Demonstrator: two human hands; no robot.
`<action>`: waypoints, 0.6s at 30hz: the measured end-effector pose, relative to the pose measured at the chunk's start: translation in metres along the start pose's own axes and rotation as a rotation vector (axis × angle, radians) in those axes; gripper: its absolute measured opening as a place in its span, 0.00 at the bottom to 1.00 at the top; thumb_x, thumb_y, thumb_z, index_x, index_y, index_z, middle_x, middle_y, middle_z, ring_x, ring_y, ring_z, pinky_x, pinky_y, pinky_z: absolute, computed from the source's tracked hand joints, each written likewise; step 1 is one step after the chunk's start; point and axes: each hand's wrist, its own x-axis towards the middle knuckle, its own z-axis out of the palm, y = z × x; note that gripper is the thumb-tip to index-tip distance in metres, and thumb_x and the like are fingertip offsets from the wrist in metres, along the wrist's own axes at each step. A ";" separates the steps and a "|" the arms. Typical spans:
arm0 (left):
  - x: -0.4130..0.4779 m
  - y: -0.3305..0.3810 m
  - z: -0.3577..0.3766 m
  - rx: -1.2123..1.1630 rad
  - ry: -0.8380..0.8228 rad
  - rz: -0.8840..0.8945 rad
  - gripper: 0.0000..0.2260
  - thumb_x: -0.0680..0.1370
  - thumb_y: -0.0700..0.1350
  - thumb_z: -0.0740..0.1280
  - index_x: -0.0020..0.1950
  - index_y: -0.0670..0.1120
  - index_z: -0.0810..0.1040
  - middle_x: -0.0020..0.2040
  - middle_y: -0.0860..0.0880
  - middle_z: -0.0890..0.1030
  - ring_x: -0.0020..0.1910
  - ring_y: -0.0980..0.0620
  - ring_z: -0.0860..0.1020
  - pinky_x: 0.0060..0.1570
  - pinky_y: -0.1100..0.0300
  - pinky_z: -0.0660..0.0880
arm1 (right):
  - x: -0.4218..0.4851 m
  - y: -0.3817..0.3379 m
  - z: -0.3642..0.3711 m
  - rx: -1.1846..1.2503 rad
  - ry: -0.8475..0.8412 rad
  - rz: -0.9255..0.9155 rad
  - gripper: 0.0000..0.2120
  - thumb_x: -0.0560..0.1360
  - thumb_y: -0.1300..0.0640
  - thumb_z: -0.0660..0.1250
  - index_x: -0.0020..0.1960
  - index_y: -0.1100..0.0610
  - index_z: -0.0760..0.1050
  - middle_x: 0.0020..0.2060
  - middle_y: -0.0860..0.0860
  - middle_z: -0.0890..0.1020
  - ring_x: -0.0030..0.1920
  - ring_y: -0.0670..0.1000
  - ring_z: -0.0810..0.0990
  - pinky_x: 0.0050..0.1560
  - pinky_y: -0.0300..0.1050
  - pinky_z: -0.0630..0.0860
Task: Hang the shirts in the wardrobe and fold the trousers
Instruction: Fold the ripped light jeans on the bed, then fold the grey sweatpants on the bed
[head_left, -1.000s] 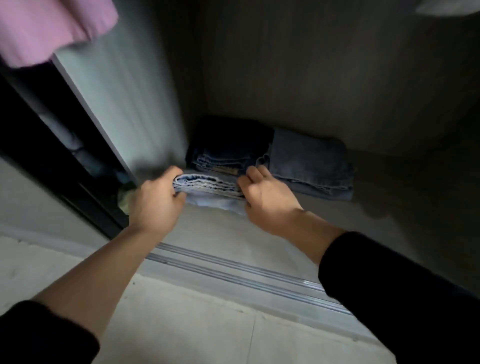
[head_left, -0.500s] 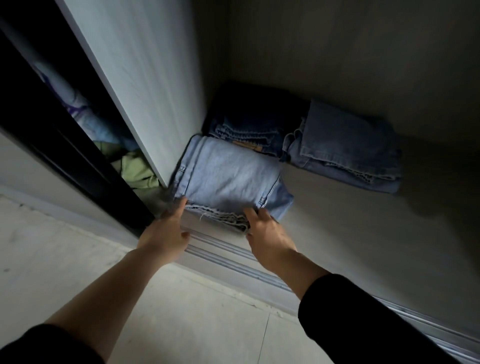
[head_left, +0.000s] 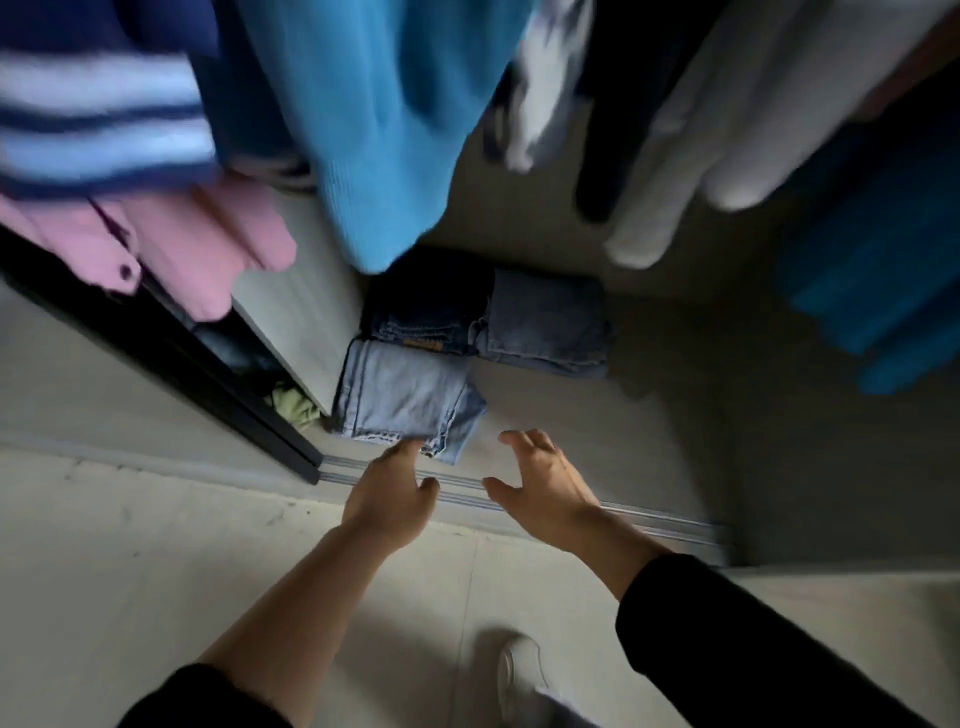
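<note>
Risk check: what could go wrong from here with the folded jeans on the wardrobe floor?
1. The light-blue folded jeans lie at the front edge of the wardrobe floor, with a corner close to the metal sliding-door track; a closing door might catch it.
2. Fingertips of the left hand are at the jeans' frayed hem; pulling away could snag it and loosen the fold. The right hand is open, clear of the jeans.

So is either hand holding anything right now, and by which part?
Nothing is held. The left hand is open, fingertips at the near hem of the light folded jeans without gripping; the right hand is open, clear of them.
</note>
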 end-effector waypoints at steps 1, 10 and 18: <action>-0.021 0.023 -0.017 0.011 -0.005 0.035 0.23 0.78 0.45 0.63 0.73 0.47 0.65 0.68 0.45 0.73 0.66 0.45 0.72 0.61 0.54 0.70 | -0.026 -0.009 -0.024 0.007 0.022 0.023 0.28 0.76 0.48 0.66 0.73 0.56 0.63 0.67 0.55 0.69 0.68 0.56 0.68 0.65 0.46 0.67; -0.202 0.225 -0.132 0.175 -0.097 0.315 0.19 0.78 0.47 0.61 0.69 0.50 0.69 0.63 0.44 0.77 0.62 0.43 0.74 0.55 0.55 0.71 | -0.283 -0.047 -0.210 0.044 0.250 0.286 0.26 0.76 0.50 0.66 0.71 0.56 0.65 0.62 0.55 0.70 0.66 0.57 0.68 0.63 0.48 0.69; -0.326 0.396 -0.084 0.286 -0.245 0.656 0.18 0.78 0.47 0.60 0.68 0.50 0.70 0.64 0.45 0.74 0.64 0.45 0.71 0.59 0.55 0.69 | -0.478 0.030 -0.288 0.133 0.444 0.544 0.30 0.77 0.48 0.66 0.75 0.55 0.61 0.67 0.56 0.68 0.69 0.58 0.67 0.66 0.47 0.66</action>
